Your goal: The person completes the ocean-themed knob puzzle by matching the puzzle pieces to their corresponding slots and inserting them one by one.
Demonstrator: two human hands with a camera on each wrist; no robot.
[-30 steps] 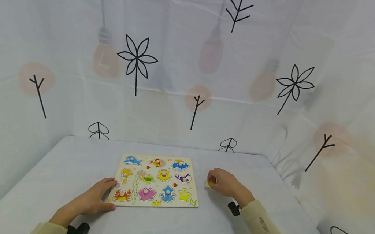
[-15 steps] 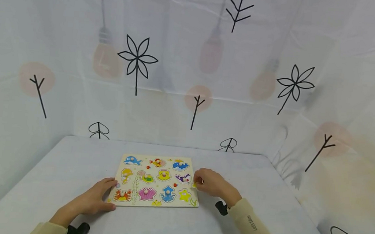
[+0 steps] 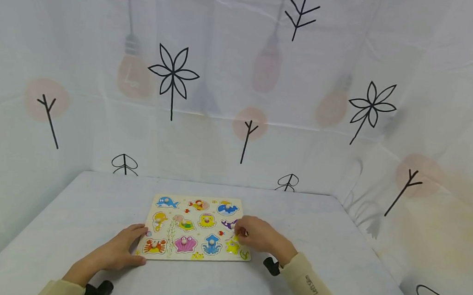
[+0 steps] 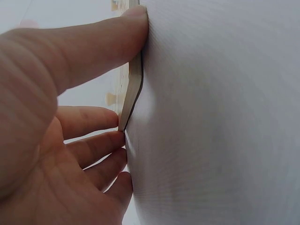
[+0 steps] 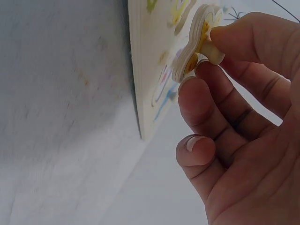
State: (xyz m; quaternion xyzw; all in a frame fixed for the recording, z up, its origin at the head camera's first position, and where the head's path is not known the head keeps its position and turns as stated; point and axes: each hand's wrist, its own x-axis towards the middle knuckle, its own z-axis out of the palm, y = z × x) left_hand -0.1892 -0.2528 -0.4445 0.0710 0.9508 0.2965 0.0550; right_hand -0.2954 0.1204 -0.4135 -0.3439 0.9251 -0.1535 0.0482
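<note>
A pale wooden peg puzzle board with colourful sea animals lies flat on the table. My left hand rests at its near left corner, thumb along the near edge and fingertips against the left edge. In the left wrist view, the thumb and index finger touch the board's rim. Over the board's right side, my right hand pinches a yellow puzzle piece by its knob. That piece appears tilted, with a wavy outline and orange marks, in the right wrist view. Just below it is the yellow star on the board.
Seated in the board are several pieces, among them a crab, a pink shell and a blue squid. A white cloth covers the table. Behind it hangs a patterned white curtain.
My right hand has moved left with the yellow piece, from the table beside the board to over its right edge near the star. The left hand and board have stayed put.
</note>
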